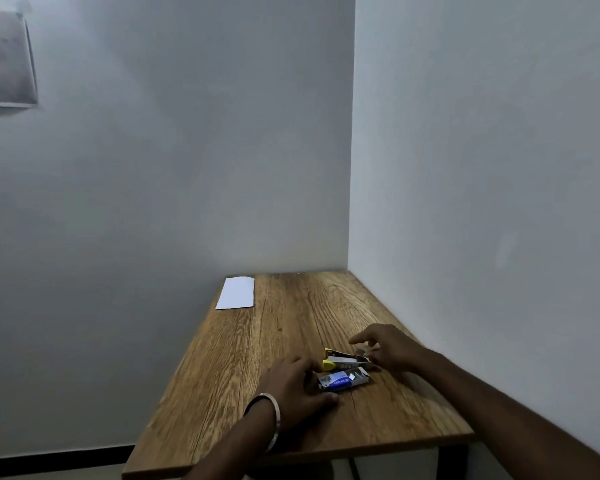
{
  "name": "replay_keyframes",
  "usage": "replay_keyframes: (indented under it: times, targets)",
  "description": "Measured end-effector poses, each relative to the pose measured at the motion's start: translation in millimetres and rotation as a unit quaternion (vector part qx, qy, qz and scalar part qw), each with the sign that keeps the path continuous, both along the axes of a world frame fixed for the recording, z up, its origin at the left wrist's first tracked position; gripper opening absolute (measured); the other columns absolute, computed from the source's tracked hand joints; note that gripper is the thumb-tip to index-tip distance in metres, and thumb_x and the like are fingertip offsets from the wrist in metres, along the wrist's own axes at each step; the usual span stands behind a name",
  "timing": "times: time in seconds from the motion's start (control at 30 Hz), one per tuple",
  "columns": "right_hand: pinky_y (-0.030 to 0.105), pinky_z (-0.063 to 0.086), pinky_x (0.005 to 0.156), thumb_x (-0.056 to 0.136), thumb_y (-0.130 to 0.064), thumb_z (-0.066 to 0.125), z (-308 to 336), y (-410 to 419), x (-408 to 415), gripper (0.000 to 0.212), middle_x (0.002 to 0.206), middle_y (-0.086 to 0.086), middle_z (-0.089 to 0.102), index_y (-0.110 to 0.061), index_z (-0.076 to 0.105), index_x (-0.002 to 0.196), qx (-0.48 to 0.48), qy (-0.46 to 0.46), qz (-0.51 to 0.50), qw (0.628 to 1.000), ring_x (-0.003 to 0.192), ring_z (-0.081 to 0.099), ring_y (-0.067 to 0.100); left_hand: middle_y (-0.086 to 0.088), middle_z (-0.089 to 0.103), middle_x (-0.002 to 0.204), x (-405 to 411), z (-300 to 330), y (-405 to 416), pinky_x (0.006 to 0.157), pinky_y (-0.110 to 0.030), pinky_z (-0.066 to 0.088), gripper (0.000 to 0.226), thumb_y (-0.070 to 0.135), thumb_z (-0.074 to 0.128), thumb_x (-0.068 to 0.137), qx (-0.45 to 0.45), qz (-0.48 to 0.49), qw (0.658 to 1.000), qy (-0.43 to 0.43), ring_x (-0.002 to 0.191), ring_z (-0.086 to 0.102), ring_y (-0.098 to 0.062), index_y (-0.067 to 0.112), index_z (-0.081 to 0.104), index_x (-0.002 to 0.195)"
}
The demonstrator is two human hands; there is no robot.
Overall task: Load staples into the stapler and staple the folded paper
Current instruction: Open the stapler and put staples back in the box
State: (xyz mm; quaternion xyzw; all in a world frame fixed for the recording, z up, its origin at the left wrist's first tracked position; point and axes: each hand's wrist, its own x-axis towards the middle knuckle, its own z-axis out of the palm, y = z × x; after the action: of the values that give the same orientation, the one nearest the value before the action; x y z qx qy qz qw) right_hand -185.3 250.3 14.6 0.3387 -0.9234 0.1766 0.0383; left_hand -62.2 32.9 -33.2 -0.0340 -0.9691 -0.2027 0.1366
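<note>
Beside staple box, stapler lies opened; rigid, light, best held by yellow body. Left hand relaxed, touching stapler's yellow end; right hand grip cannot be told. Staple strip judged brittle.

Dim, flat indoor light on my feed, cool grey cast, no visible source. Right wall reads brighter than the back wall, which darkens toward the left edge. Soft shadows only: faint ones under both forearms on the wooden table. No glare. Overall soft, with compression smear; sheet on the wall is a blur. Small items near the hands are hard to resolve. Wide-angle stretch at the frame edges.
</note>
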Motion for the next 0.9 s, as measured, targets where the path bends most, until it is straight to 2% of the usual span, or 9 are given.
replay_keyframes:
  times: [0.1,0.23,0.37,0.5,0.63,0.73,0.8,0.9]
  targets:
    - [0.023,0.05,0.087,0.092,-0.003,0.065,-2.7,-5.0,-1.4,0.032,0.12,0.004,0.071,-0.014,0.072,0.121,0.025,0.012,0.016,0.999,0.11,0.064,0.018,0.013,0.057,0.119,-0.6,0.0,-1.0,0.092,-0.035,0.048,0.067,0.081,0.054,0.063,-0.01,0.002,1.0,0.006,0.106,0.051,-0.01,0.042,0.055,0.117]
    - [0.022,0.054,0.082,0.09,-0.002,0.067,-3.9,-5.1,-2.3,0.024,0.111,0.005,0.074,-0.009,0.076,0.111,0.003,0.012,0.0,1.0,0.099,0.068,0.014,0.013,0.057,0.121,-1.1,1.1,-1.4,0.092,-0.034,0.047,0.065,0.079,0.056,0.065,-0.013,-0.003,1.0,0.009,0.108,0.051,-0.01,0.041,0.057,0.117]
    - [0.011,0.045,0.071,0.088,-0.006,0.071,-7.8,-3.6,-3.1,0.019,0.106,0.004,0.076,-0.01,0.077,0.106,-0.015,0.021,-0.012,1.0,0.09,0.067,0.01,0.013,0.057,0.121,-0.9,1.2,-1.5,0.092,-0.034,0.047,0.061,0.076,0.059,0.067,-0.011,-0.004,1.0,0.006,0.108,0.05,-0.01,0.041,0.057,0.117]
    - [0.007,0.042,0.066,0.089,-0.009,0.07,-12.5,-2.0,-3.1,0.019,0.106,0.001,0.076,-0.013,0.077,0.106,-0.04,0.015,-0.034,0.999,0.082,0.061,0.0,0.013,0.058,0.118,-1.5,0.3,-0.9,0.09,-0.033,0.048,0.058,0.075,0.06,0.068,-0.014,-0.003,1.0,0.012,0.107,0.051,-0.01,0.04,0.058,0.115]
    - [0.011,0.044,0.078,0.092,-0.006,0.065,-11.9,-2.6,2.4,0.023,0.115,0.002,0.073,-0.012,0.075,0.113,-0.112,0.031,-0.061,0.991,0.097,0.062,0.006,0.015,0.059,0.117,-3.1,-1.5,-2.2,0.088,-0.032,0.048,0.053,0.074,0.058,0.069,-0.011,-0.009,1.0,0.023,0.104,0.052,-0.008,0.04,0.06,0.11]
    - [0.016,0.046,0.084,0.094,-0.005,0.063,-8.6,-4.5,10.8,0.022,0.113,0.0,0.072,-0.011,0.075,0.112,-0.186,0.013,-0.064,0.98,0.103,0.064,0.009,0.016,0.059,0.114,-4.4,-1.3,-2.2,0.084,-0.029,0.047,0.049,0.072,0.058,0.071,-0.011,-0.012,1.0,0.026,0.101,0.052,-0.008,0.041,0.06,0.108]
    - [0.018,0.05,0.084,0.094,-0.007,0.065,-8.2,-5.8,18.4,0.018,0.109,-0.003,0.073,-0.014,0.075,0.107,-0.242,-0.021,-0.058,0.968,0.101,0.066,0.008,0.016,0.06,0.112,-4.9,-1.1,-1.8,0.08,-0.027,0.046,0.045,0.071,0.058,0.072,-0.012,-0.008,0.999,0.034,0.099,0.052,-0.007,0.04,0.062,0.105]
    - [0.015,0.052,0.075,0.091,-0.009,0.068,-9.6,-7.6,29.6,0.014,0.098,-0.006,0.074,-0.019,0.074,0.1,-0.294,-0.063,-0.046,0.953,0.092,0.069,0.006,0.015,0.061,0.109,-4.3,-0.4,-0.8,0.078,-0.027,0.046,0.039,0.065,0.06,0.076,-0.013,-0.008,0.999,0.042,0.097,0.054,-0.008,0.037,0.064,0.104]
